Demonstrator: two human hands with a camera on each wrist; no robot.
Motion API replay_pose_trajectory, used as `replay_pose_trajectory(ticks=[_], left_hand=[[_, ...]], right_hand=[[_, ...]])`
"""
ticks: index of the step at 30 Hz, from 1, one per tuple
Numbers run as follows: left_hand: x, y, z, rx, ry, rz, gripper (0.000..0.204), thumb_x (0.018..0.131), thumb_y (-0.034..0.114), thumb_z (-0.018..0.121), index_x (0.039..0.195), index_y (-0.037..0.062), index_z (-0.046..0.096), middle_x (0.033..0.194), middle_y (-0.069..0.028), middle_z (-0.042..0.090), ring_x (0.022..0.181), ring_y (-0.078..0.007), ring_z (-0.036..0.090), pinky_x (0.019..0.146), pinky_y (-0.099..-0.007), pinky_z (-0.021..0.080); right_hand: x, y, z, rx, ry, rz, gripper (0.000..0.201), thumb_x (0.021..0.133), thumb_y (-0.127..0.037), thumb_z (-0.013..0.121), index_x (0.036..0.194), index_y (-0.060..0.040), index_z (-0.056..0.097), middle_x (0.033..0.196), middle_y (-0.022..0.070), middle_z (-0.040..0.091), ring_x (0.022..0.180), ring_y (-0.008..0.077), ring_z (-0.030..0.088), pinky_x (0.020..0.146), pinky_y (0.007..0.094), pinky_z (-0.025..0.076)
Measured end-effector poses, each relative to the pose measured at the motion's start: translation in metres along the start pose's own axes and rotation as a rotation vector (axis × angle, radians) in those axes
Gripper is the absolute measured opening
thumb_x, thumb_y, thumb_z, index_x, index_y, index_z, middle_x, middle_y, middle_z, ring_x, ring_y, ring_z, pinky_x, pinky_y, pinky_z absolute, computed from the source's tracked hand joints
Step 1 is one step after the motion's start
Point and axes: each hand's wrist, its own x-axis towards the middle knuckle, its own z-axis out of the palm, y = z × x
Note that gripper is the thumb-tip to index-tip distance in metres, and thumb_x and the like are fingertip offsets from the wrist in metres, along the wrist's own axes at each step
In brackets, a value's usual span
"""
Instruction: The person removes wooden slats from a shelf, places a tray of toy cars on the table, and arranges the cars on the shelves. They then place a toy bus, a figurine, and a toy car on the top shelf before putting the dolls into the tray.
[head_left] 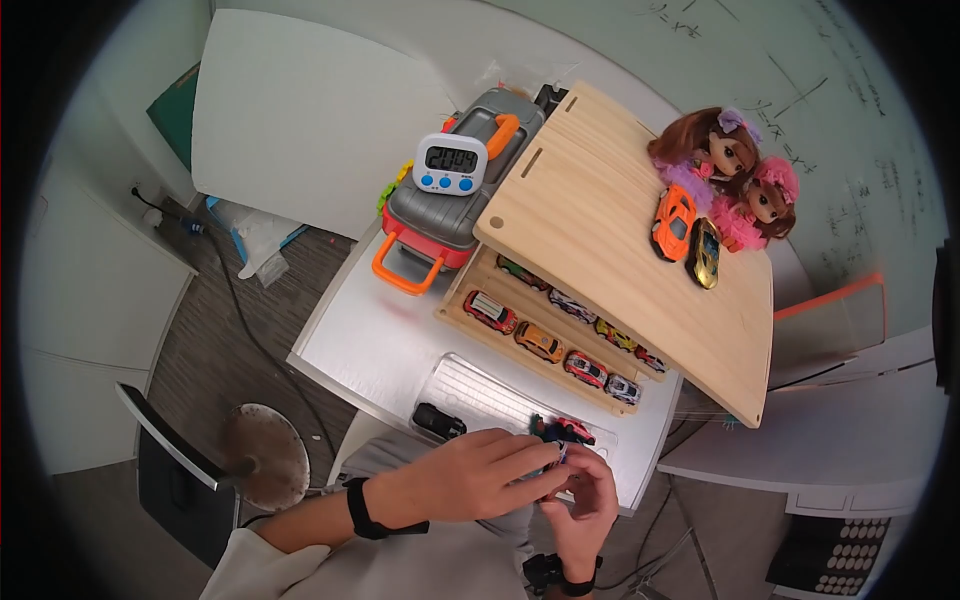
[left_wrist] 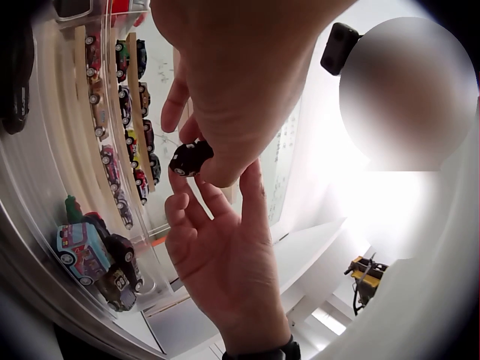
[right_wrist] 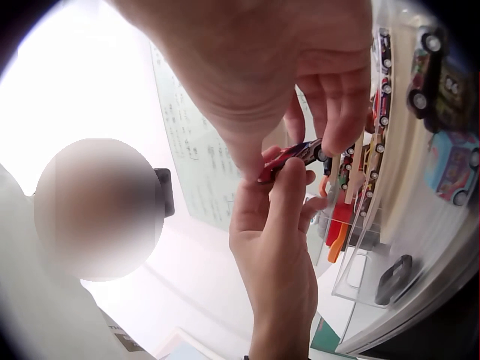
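A small toy car [right_wrist: 291, 160], red and dark on the side facing the right wrist camera, is held between both hands above the clear tray [head_left: 470, 372]. My left hand [head_left: 470, 478] reaches across from the left and pinches it with thumb and fingers. From the other side my right hand [head_left: 588, 505] grips it with curled fingers. The fingers hide much of the car in the head view. Below them in the tray lie a red toy car [head_left: 575, 430], a light-blue toy van [left_wrist: 84, 251] and other cars. A black toy car [head_left: 438, 421] sits at the tray's left end.
Toy cars, among them an orange one [head_left: 539, 341], line a wooden tiered rack [head_left: 560, 180]. Two dolls [head_left: 725, 150], an orange sports car [head_left: 675, 222] and a gold car [head_left: 704, 254] stand on its top. Left of it, a timer [head_left: 450, 163] rests on a grey-red toolbox [head_left: 430, 215].
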Motion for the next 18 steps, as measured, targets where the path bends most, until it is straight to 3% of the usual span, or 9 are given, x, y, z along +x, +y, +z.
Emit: replay_pose_trajectory(ticks=[8,14,17,18], left_hand=[[0.002,-0.001,0.005,0.024,0.041,0.044,0.039,0.088,0.019,0.072,0.126,0.0110,0.068,0.119,-0.0059,0.063,0.099,-0.0196,0.068,0.082,-0.0322,0.059],[0.005,-0.002,-0.006,0.042,0.053,0.099,0.036,0.087,0.018,0.072,0.121,0.0073,0.068,0.116,-0.0058,0.063,0.096,-0.0173,0.067,0.080,-0.0296,0.057],[-0.002,-0.008,-0.031,-0.032,0.210,0.056,0.048,0.085,0.038,0.085,0.122,0.0111,0.070,0.116,-0.0058,0.064,0.089,-0.0175,0.069,0.073,-0.0294,0.057],[-0.009,-0.018,-0.037,-0.026,0.257,0.040,0.047,0.083,0.035,0.087,0.120,0.0109,0.071,0.116,-0.0065,0.064,0.086,-0.0182,0.069,0.069,-0.0300,0.057]], right_hand=[[0.002,-0.004,-0.001,-0.009,-0.023,0.005,0.064,0.075,-0.006,0.090,0.129,0.0034,0.057,0.137,0.0220,0.059,0.098,0.0170,0.067,0.079,0.0298,0.059],[0.004,-0.009,-0.010,-0.033,-0.042,-0.047,0.069,0.072,-0.013,0.094,0.128,0.0028,0.058,0.136,0.0247,0.059,0.100,0.0194,0.066,0.081,0.0314,0.058],[0.002,-0.018,-0.031,-0.097,-0.059,-0.225,0.074,0.068,-0.020,0.097,0.127,0.0021,0.059,0.136,0.0268,0.058,0.103,0.0230,0.066,0.083,0.0330,0.058],[-0.002,-0.030,-0.038,-0.156,-0.034,-0.190,0.077,0.068,-0.035,0.096,0.124,-0.0014,0.055,0.129,0.0246,0.059,0.118,0.0298,0.062,0.098,0.0401,0.051]])
